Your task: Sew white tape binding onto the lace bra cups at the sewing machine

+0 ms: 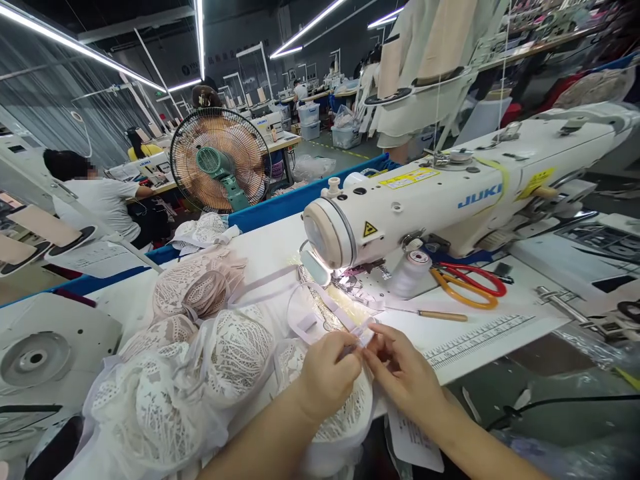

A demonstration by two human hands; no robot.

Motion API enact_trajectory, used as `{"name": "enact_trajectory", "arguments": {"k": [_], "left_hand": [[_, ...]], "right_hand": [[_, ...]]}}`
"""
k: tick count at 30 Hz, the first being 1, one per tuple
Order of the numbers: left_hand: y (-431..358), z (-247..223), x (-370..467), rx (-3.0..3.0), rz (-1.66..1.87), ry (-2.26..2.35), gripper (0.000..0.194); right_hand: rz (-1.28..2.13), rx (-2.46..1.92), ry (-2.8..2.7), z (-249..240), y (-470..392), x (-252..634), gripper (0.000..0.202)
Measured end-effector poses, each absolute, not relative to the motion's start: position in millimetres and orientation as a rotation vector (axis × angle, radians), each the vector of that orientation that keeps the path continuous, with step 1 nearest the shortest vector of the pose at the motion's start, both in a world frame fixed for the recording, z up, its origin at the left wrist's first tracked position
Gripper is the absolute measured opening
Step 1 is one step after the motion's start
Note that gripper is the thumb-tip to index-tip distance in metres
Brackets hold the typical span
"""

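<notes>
A white JUKI sewing machine stands over the white table, its lamp lit near the needle. In front of it, my left hand is closed on a pale strap of a white lace bra. Fingertips of my right hand pinch the same strap just to the right, close to the left hand. The bra's cup lies beneath my hands, partly covered by them. A heap of white lace bras lies to the left, beside beige ones.
Right of the needle area are a thread cone, orange-handled scissors, a wooden-handled awl and a printed ruler. A large fan stands beyond the table. A person in white sits at the left.
</notes>
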State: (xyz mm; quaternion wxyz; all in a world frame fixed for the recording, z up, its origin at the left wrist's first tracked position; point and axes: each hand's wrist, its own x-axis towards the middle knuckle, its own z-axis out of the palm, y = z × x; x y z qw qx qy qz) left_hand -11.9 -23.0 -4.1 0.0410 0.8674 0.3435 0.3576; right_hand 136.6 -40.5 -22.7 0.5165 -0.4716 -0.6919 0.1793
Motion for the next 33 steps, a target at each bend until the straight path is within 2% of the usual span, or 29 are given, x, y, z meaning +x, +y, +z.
{"name": "enact_trajectory", "arguments": {"k": [6,11,17,26,33], "left_hand": [[-24.2,-11.9,-12.5,2.637,1.097,1.089,0.022],[-24.7,-9.7,-13.0,2.313,1.024,1.225,0.018],[-23.4,4.0,-11.9,2.123,0.992,1.374,0.015],[-22.8,7.8,-12.6,2.086,1.042,1.374,0.014],[-22.9,10.3,-10.4,2.034,0.996,1.397,0.009]], "right_hand": [[0.298,-1.090,-1.647,-24.4,-41.2,136.7,0.003],[0.309,-1.133,-1.674,-22.8,-37.2,137.0,0.017],[0.395,-1.102,-1.692,-18.6,-27.7,135.0,0.008],[0.235,-0.961,-1.735,-24.9,-19.0,134.0,0.009],[0.492,-1.130,-1.752,-17.5,-17.6,138.4,0.012]]}}
